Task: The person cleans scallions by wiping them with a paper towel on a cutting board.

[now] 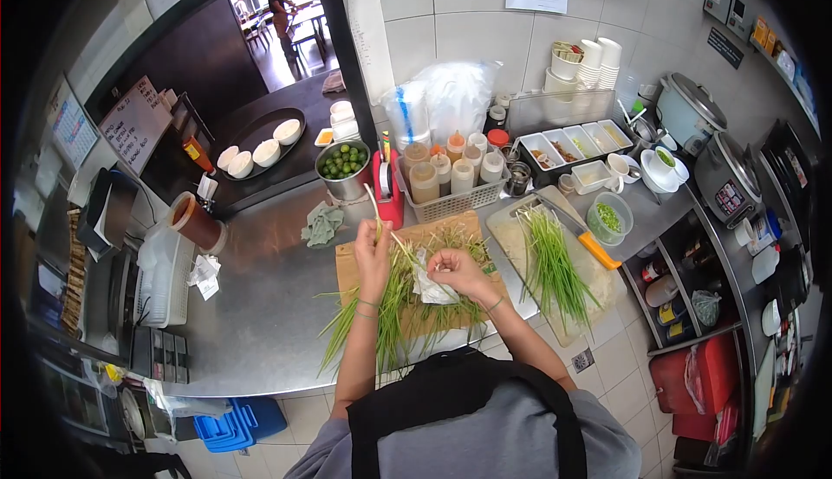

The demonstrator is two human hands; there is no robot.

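My left hand is closed on a spring onion, its pale root end pointing up. My right hand is pinched just to the right; whatever lies between its fingertips is too small to make out. A thin pale strand runs from near the left hand toward the right one. Beneath both hands, loose spring onions and trimmings spread over brown cardboard, with crumpled white plastic or paper among them. A neat bunch of spring onions lies on the cutting board at right, beside an orange-handled knife.
Behind the cardboard stand a basket of squeeze bottles and a pot of green limes. A tub of chopped greens sits right of the board. A green cloth lies left on the steel counter.
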